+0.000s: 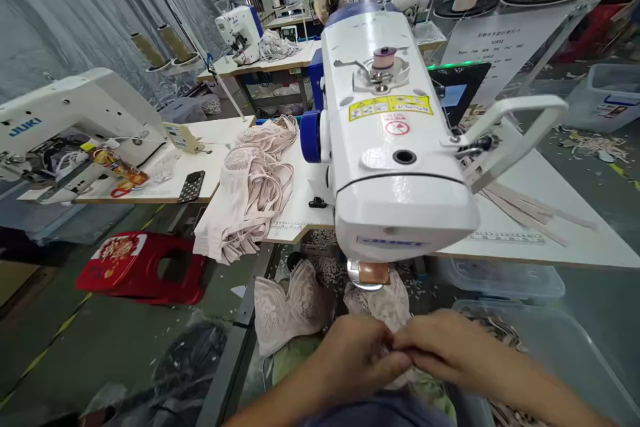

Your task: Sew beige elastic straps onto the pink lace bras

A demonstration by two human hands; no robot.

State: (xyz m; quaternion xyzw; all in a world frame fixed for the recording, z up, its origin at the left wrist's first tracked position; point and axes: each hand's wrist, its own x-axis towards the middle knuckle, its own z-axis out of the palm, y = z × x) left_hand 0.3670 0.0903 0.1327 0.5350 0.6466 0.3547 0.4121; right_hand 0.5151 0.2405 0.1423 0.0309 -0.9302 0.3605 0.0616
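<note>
A pale pink lace bra (293, 317) hangs below the front of a white sewing machine (395, 173), one cup to the left and the other partly behind my hands. My left hand (353, 350) and my right hand (437, 343) meet close together under the machine head. Both have their fingers pinched on the bra's fabric, though the exact part between the fingertips is hidden. Just above them is the machine's round metal and copper-coloured end piece (369, 275).
A pile of pink bras (250, 193) lies on the table left of the machine. Fabric strips (525, 207) rest on the right side. Below stand a red stool (145, 267) and a clear plastic bin (545, 333) with scraps. Another sewing machine (85, 127) is at left.
</note>
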